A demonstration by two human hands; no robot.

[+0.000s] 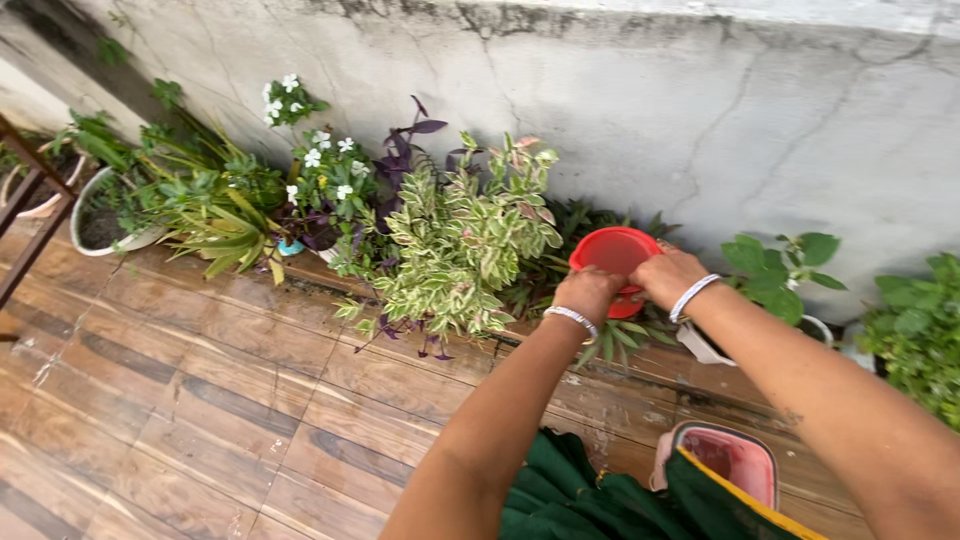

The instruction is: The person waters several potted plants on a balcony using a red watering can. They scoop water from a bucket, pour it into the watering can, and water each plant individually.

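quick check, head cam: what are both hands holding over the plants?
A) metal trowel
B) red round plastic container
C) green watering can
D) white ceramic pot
B: the left hand and right hand both grip a red round container, held above the dark green plant beside the variegated plant, along the wall.

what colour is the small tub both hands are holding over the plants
Red; the tub shows best in the head view, held by the left hand and right hand.

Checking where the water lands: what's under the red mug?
Under the red mug held by both hands, dark spiky green leaves show. Their pot and soil are hidden by foliage and hands.
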